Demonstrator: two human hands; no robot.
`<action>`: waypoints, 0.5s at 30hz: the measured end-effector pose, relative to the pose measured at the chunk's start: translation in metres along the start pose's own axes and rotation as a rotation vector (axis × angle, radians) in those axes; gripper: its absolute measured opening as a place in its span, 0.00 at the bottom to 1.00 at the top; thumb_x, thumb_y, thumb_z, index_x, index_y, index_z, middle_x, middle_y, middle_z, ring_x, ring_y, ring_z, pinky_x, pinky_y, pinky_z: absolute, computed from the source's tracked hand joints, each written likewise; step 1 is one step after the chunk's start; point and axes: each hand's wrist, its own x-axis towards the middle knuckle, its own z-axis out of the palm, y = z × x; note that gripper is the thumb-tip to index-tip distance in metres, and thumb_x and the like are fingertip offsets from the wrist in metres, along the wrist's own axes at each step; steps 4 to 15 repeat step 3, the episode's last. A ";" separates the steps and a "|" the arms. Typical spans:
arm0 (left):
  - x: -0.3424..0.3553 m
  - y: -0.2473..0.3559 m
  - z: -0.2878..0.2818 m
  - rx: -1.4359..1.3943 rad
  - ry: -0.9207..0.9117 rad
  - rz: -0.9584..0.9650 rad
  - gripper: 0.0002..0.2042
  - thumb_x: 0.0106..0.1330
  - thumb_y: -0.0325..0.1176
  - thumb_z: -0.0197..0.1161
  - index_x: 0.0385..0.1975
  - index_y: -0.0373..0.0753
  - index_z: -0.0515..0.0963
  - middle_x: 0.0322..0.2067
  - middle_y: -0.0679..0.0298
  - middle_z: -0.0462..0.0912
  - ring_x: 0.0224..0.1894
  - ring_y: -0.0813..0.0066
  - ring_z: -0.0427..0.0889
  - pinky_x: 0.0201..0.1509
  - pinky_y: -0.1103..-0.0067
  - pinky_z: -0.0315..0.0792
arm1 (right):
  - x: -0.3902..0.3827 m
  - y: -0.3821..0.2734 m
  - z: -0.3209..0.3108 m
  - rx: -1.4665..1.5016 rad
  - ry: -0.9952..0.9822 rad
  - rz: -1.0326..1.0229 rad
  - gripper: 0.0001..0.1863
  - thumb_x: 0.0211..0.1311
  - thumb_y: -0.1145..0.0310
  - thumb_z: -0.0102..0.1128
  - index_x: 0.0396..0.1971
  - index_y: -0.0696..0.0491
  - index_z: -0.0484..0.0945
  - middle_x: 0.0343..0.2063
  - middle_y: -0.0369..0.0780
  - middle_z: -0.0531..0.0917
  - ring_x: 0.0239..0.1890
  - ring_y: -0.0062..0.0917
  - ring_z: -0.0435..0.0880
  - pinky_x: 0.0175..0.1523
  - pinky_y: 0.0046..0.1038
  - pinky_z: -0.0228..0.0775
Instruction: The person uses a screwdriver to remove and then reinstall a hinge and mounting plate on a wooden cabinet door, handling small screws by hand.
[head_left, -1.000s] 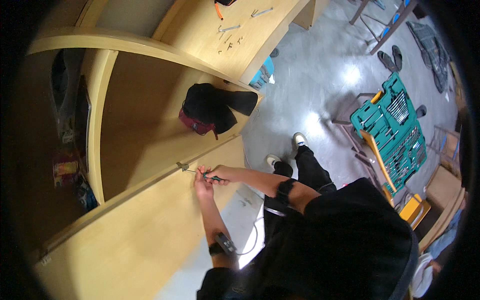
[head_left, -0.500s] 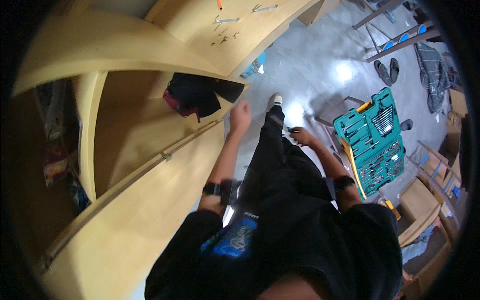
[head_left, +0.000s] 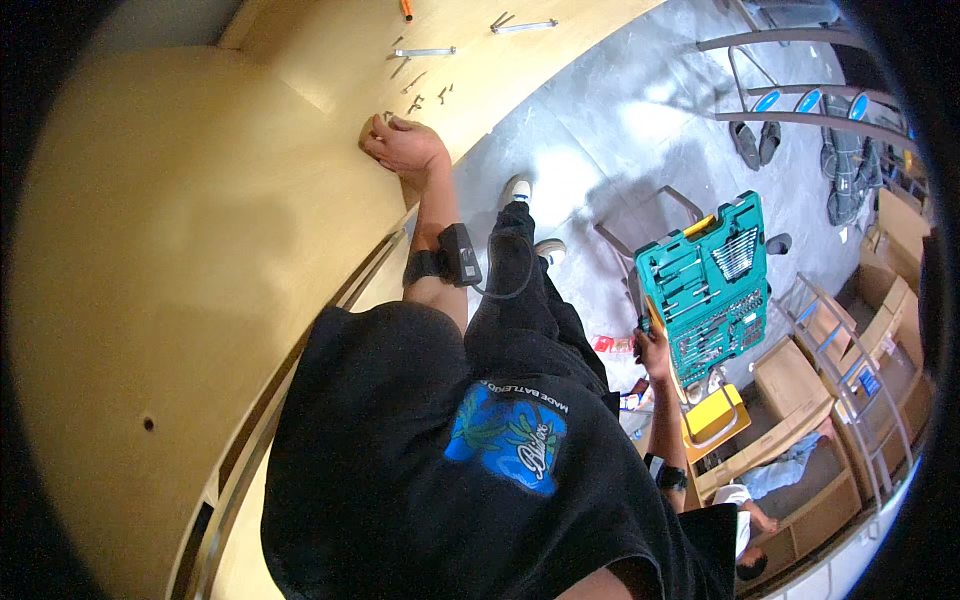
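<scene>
My left hand (head_left: 405,147) is over the wooden cabinet top (head_left: 190,200), its fingers curled together against the surface. Whatever they may hold is hidden. Just beyond it lie several small screws (head_left: 417,101) and a bent metal rod like a hex key (head_left: 425,52). Another similar metal key (head_left: 527,26) lies farther right. At the right, my right hand (head_left: 653,355) is closed round a slim, dark-handled tool (head_left: 641,338), whose exact kind is unclear. That hand is beside an opened green tool case (head_left: 705,285) with wrenches and sockets set in it.
An orange stick-like thing (head_left: 407,10) lies at the top of the wood. The tool case leans on a chair with a yellow seat (head_left: 716,415). Cardboard boxes (head_left: 790,385), a ladder-like metal frame (head_left: 800,118) and dark slippers (head_left: 757,144) are on the floor. Another person (head_left: 745,520) is at lower right.
My left hand has risen from beside the cabinet's open compartment onto its top, near the screws. My right hand has moved back toward the tool case. My body and view have shifted over the cabinet.
</scene>
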 end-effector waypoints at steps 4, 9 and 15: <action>0.001 0.002 0.007 -0.096 -0.004 0.010 0.08 0.57 0.30 0.59 0.36 0.37 0.77 0.41 0.56 0.71 0.46 0.58 0.71 0.46 0.66 0.65 | -0.017 -0.003 0.010 -0.036 0.025 0.154 0.07 0.60 0.66 0.56 0.29 0.53 0.72 0.14 0.33 0.72 0.13 0.16 0.71 0.14 0.19 0.62; 0.001 0.002 0.007 -0.096 -0.004 0.010 0.08 0.57 0.30 0.59 0.36 0.37 0.77 0.41 0.56 0.71 0.46 0.58 0.71 0.46 0.66 0.65 | -0.017 -0.003 0.010 -0.036 0.025 0.154 0.07 0.60 0.66 0.56 0.29 0.53 0.72 0.14 0.33 0.72 0.13 0.16 0.71 0.14 0.19 0.62; 0.001 0.002 0.007 -0.096 -0.004 0.010 0.08 0.57 0.30 0.59 0.36 0.37 0.77 0.41 0.56 0.71 0.46 0.58 0.71 0.46 0.66 0.65 | -0.017 -0.003 0.010 -0.036 0.025 0.154 0.07 0.60 0.66 0.56 0.29 0.53 0.72 0.14 0.33 0.72 0.13 0.16 0.71 0.14 0.19 0.62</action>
